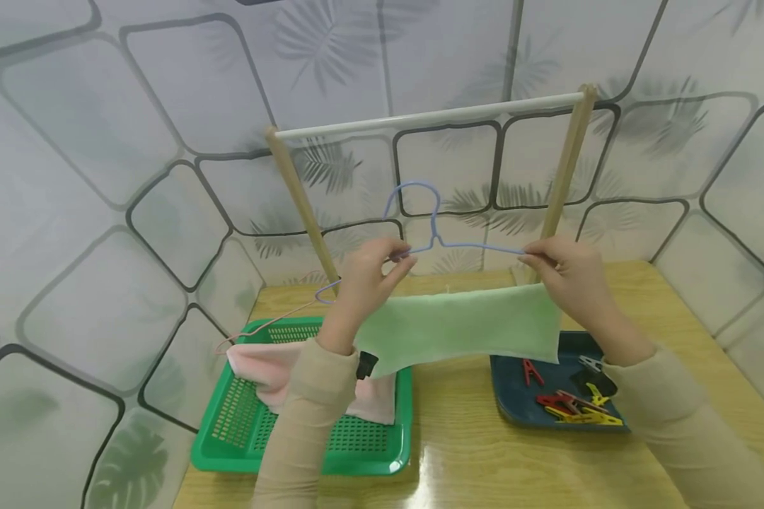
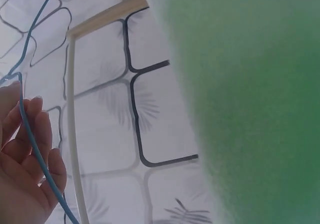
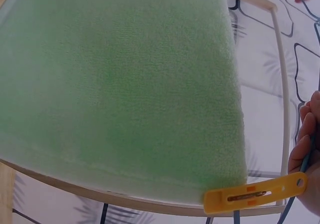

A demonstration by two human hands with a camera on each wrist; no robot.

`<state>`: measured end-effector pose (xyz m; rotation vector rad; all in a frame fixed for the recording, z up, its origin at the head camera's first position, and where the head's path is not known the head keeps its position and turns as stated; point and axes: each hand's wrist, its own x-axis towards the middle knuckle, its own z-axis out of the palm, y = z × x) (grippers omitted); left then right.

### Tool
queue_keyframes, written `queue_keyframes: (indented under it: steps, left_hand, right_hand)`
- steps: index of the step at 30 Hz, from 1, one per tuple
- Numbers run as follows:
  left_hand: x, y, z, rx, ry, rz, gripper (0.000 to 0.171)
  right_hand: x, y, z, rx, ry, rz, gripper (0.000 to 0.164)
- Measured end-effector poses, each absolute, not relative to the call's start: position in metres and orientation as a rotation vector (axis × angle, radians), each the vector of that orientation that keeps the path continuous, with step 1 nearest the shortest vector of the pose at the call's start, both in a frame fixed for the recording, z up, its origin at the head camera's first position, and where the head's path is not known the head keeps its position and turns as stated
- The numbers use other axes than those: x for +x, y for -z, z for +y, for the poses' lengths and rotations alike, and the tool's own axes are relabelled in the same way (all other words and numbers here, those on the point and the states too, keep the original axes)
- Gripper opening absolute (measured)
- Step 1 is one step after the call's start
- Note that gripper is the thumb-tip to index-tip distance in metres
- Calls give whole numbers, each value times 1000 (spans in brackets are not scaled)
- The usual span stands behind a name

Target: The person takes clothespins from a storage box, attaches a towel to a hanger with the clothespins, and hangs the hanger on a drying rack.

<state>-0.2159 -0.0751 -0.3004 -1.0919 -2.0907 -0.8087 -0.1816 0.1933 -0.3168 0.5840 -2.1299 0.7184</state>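
Your left hand (image 1: 369, 276) and right hand (image 1: 569, 276) each pinch one arm of the blue hanger (image 1: 484, 246) between thumb and fingers, its hook (image 1: 414, 184) rising between and above your fingertips. The green cloth (image 1: 461, 325) hangs just below your fingers; a yellow clip (image 3: 255, 193) sits at its corner beside your right fingers, and whether one holds the left side can't be told. The step in hand looks like bringing the loaded hanger to the bar (image 1: 429, 119), which stands above and beyond your fingertips, apart from the hook as seen from your head. The next move would likely call for raising both hands evenly, passing the hook over the bar and keeping your pinch until it bears the weight.
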Motion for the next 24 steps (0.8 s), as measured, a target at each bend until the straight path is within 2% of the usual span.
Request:
queue_keyframes:
  steps: [14,24]
  left_hand:
    - [-214,295,-70,-1202,953,-1914,7]
    - [-219,298,-92,-1132,915,-1805,8]
  right_hand:
    - [-182,320,193,668,-722,-2140,7]
    - [-178,326,208,646,-767,-2178,7]
